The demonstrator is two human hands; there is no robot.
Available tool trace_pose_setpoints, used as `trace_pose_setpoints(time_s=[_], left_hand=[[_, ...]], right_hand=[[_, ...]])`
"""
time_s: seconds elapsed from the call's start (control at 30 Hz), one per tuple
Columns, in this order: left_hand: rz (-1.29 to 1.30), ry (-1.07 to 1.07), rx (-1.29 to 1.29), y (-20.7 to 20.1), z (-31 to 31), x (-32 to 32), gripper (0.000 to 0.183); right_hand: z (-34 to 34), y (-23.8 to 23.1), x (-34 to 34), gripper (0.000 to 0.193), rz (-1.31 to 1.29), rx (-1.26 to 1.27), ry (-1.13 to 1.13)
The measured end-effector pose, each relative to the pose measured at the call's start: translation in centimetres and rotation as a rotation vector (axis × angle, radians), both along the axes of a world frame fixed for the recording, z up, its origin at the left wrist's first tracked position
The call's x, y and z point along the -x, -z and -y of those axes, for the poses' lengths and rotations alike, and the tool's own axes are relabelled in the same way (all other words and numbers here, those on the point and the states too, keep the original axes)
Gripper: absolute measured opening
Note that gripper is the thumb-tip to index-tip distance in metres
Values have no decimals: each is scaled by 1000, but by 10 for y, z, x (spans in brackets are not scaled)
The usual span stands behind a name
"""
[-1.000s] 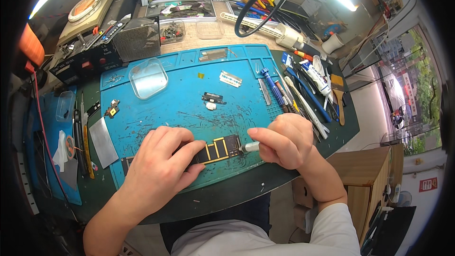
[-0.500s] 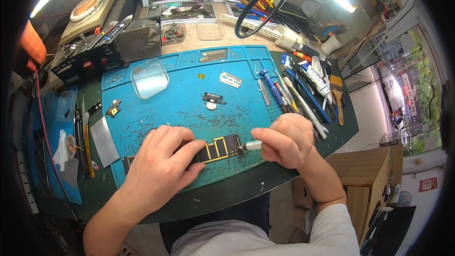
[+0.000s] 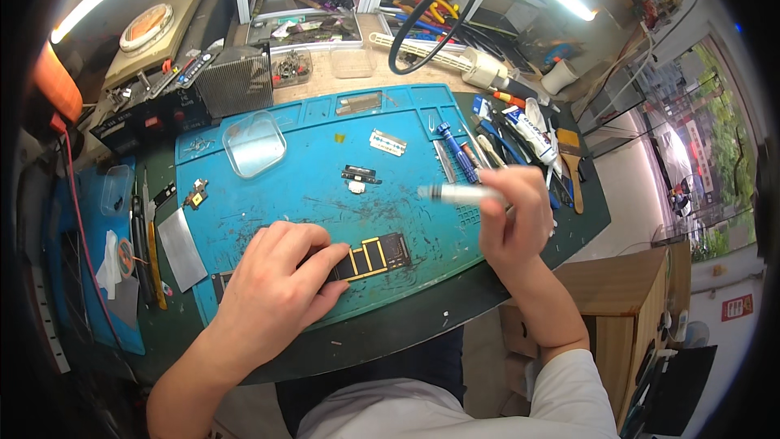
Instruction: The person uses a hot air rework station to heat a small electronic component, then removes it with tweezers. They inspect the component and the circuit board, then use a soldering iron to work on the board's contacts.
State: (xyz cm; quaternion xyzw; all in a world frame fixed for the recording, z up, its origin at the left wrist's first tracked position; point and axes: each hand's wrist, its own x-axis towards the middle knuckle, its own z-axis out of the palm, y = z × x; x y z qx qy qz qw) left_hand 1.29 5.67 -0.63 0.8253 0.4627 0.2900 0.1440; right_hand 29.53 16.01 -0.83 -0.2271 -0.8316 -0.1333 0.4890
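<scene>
A long dark circuit board (image 3: pixel 396 250) with gold-coloured outlines lies on the blue work mat (image 3: pixel 309 146) near its front edge. My left hand (image 3: pixel 280 276) is on it, with thumb and forefinger closed at its edges. The hand covers the middle of the board. Above the mat, to the right of the board, my right hand (image 3: pixel 517 211) grips a white cylindrical tool (image 3: pixel 467 194) with a dark band near its left end. The tool is clear of the board and blurred, so its tip cannot be made out. A small dark part (image 3: pixel 360 175) lies beyond the board.
A clear plastic tray (image 3: pixel 254 145) and a razor blade (image 3: pixel 387 142) rest on the mat. Screwdrivers (image 3: pixel 457 152), a white tube (image 3: pixel 530 135) and a brush (image 3: pixel 570 154) crowd the right side. A grey sheet (image 3: pixel 182 252) lies left. A black cable loop (image 3: pixel 414 20) hangs overhead.
My right hand has lifted the white tool away from the board's right end, moving it up and farther from me. My left hand stays on the board. The view has shifted slightly.
</scene>
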Motion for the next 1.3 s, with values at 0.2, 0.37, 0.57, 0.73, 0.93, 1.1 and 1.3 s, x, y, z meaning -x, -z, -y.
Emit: trace_pose_setpoints(time_s=[0.2,0.37,0.57,0.73,0.93,1.1,1.3], left_hand=[[5,17,-48,4,0,1,40],[-10,19,-90,4,2,5,35],[25,60,-131,14,0,1,32],[-13,25,-202,21,3,5,30],[-23,26,-186,18,7,14,29],[47,33,-247,22,1,4,31],[123,0,-294,14,-3,6,20]], right_hand=[[-17,5,10,30,106,274,324],[-40,1,39,36,288,149,421],[-21,-27,54,31,287,18,358],[21,-133,104,24,246,-220,98],[-70,-246,173,39,-981,1048,-405],[-163,-286,137,28,-930,965,-84],[-159,-303,113,37,-730,907,67]])
